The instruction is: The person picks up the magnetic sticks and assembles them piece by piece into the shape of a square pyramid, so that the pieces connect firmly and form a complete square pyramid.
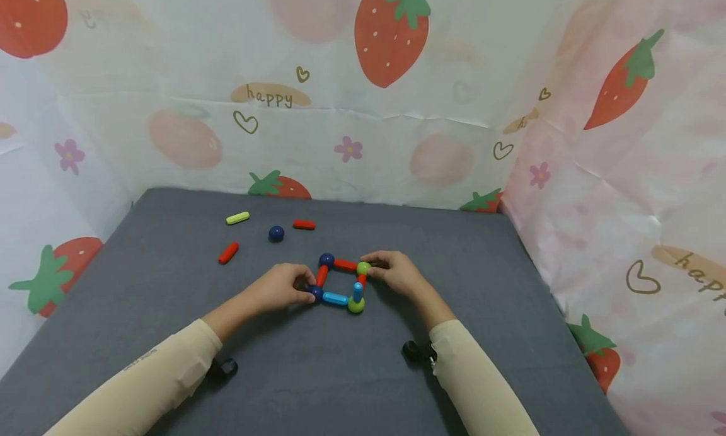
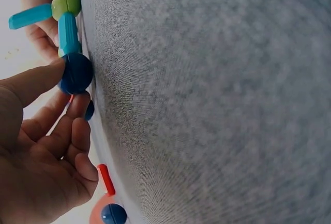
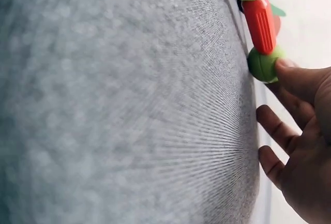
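1. We see a square (image 1: 345,265) of rods and balls on the grey worktop (image 1: 317,379), between two hands.
2. Our left hand (image 1: 283,286) pinches the near-left blue ball (image 1: 315,292) between thumb and fingers.
3. Our right hand (image 1: 397,275) pinches the far-right green ball (image 1: 363,269) with thumb and forefinger; its other fingers spread apart.
4. We find a second blue ball (image 1: 326,260) at the far-left corner and a second green ball (image 1: 356,305) at the near-right, with a blue rod (image 1: 357,292) standing up from it.
5. Red rods form three sides; another blue rod (image 1: 335,298) forms the near one.
6. Beyond our left hand lie a yellow rod (image 1: 237,218), two loose red rods (image 1: 229,253) and a loose blue ball (image 1: 276,234).
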Demonstrator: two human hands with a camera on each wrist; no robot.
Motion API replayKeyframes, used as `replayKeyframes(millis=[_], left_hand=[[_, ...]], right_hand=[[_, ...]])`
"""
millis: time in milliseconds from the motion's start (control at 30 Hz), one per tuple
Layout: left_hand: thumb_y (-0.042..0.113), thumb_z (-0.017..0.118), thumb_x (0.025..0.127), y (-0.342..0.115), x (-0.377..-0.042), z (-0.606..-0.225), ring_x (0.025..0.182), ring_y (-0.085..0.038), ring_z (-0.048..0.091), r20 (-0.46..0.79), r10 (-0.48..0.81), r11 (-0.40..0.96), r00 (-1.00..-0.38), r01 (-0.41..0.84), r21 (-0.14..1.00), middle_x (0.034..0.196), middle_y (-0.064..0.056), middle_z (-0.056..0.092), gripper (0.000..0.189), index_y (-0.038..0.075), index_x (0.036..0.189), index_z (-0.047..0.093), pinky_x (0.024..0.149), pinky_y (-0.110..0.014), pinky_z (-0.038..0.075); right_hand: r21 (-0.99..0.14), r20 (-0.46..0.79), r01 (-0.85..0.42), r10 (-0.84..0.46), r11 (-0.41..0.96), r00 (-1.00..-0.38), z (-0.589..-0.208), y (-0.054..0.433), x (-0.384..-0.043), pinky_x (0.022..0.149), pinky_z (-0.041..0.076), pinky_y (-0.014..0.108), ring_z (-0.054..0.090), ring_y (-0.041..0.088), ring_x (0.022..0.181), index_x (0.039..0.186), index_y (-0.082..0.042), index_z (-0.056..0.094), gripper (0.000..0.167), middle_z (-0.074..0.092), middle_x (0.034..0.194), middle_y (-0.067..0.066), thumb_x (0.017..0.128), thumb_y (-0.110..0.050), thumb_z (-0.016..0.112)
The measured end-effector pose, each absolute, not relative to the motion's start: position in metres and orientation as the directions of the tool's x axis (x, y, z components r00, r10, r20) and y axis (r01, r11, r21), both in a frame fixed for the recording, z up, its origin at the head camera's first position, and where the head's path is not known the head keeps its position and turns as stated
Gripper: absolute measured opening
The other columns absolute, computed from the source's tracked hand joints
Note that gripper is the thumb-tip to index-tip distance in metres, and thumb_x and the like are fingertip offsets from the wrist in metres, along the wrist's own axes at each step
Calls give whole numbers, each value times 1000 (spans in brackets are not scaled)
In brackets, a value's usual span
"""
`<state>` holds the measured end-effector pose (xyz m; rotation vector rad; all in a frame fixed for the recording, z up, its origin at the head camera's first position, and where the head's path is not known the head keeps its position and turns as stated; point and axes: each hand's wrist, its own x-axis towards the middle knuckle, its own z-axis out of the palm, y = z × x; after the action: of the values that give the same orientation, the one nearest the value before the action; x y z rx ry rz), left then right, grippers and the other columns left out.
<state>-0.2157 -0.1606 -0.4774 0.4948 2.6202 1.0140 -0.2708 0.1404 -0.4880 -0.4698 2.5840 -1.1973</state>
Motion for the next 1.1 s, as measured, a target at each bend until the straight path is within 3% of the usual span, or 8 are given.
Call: replayKeyframes(millis=[367,600,1100], left_hand=[[21,78,92,-168,-216,-470,95,-15,63,-114,445,676,-888,249,693,106,3,72,19,17,110,72,85,-37,54],[24,77,93,-181,-212,-464,104,-17,63,-52,458,674,-888,308,672,112,4,71,24,16,115,73,93,-42,54],[21,75,95,-220,-213,-452,112,-27,57,20,341,714,-940,273,644,115,-4,70,25,10,117,72,96,-50,49]], right_hand=[[-778,-90,-174,-382,604,-920,-490,141,-272,103,50,44,62,20,123,125,-27,74,26,69,129,-3,100,-23,69],[-774,-88,-180,-385,607,-919,-489,140,-270,102,51,43,62,20,121,126,-27,74,26,69,129,-3,100,-22,68],[-784,-87,-179,-390,595,-917,-488,142,-270,102,51,43,62,21,122,127,-25,73,27,68,130,-2,100,-21,68]])
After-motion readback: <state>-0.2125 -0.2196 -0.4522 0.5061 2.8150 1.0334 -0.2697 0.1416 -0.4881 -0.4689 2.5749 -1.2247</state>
